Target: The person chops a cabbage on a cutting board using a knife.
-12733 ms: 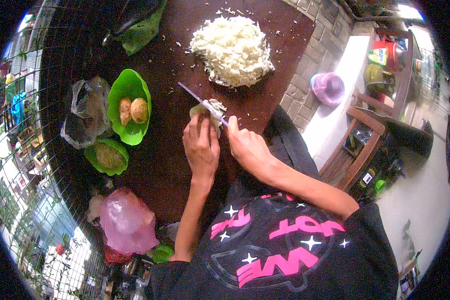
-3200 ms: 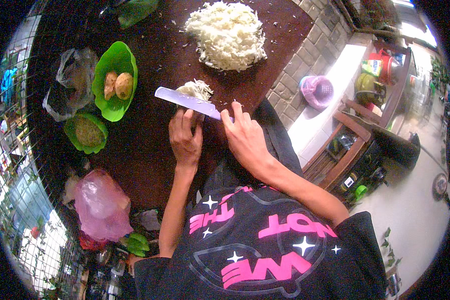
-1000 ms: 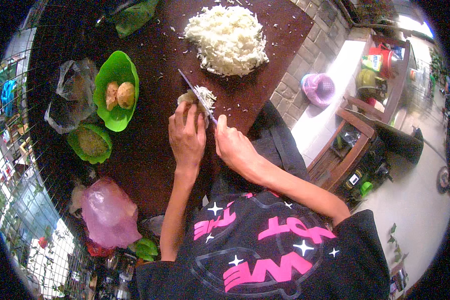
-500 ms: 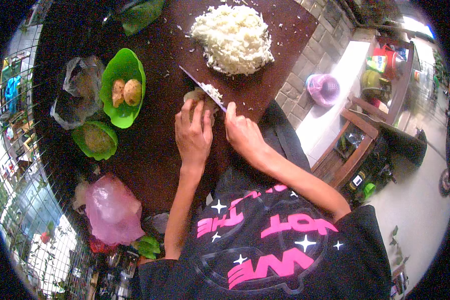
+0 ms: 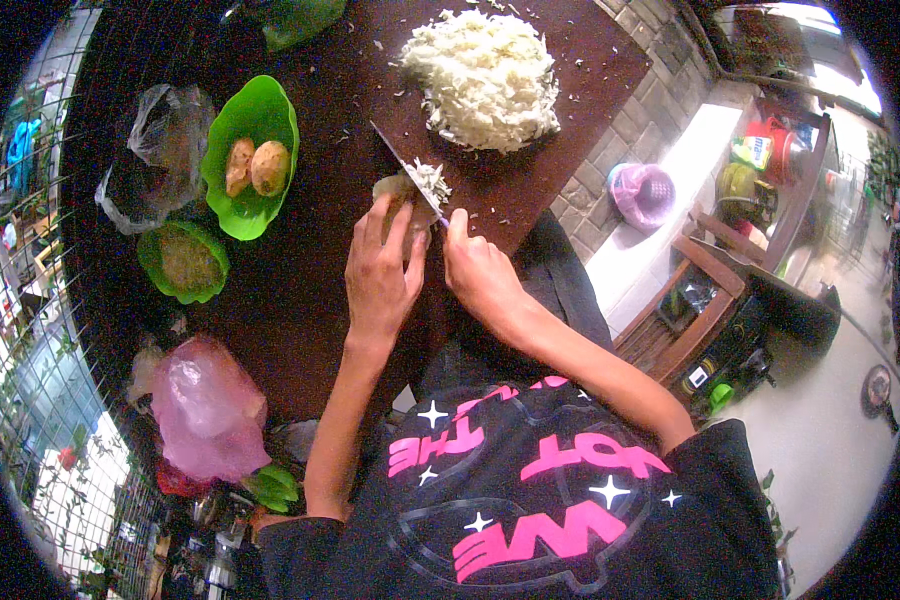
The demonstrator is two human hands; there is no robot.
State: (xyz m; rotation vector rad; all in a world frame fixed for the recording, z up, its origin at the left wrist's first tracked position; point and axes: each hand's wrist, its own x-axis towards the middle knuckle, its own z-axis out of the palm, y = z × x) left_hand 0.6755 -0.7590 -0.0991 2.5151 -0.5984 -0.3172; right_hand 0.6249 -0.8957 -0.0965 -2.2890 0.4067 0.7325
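My left hand [image 5: 382, 265] presses down on a pale, whitish vegetable piece [image 5: 391, 187], its fingers curled over it; most of the piece is hidden under them. In my right hand [image 5: 482, 278] is a knife [image 5: 396, 153], gripped by the handle with the index finger stretched along it. The blade slants away to the upper left, right against the cut side of the piece. Fine white shreds [image 5: 430, 182] lie along the blade's right side. Beyond them rises a large heap of shredded white vegetable [image 5: 485, 85] on the dark brown table [image 5: 595, 95].
To the left, a green scalloped bowl [image 5: 252, 217] holds two light brown, potato-like pieces [image 5: 270, 168]. A smaller green bowl [image 5: 152, 272] has brownish contents. Around them are a clear plastic bag [image 5: 175, 125] and a pink plastic bag [image 5: 210, 405]. A pink basket [image 5: 642, 195] stands right, beyond the table edge.
The whole view has shifted slightly. The shreds beside the blade look more spread out; both hands keep nearly the same places on the vegetable piece and the knife.
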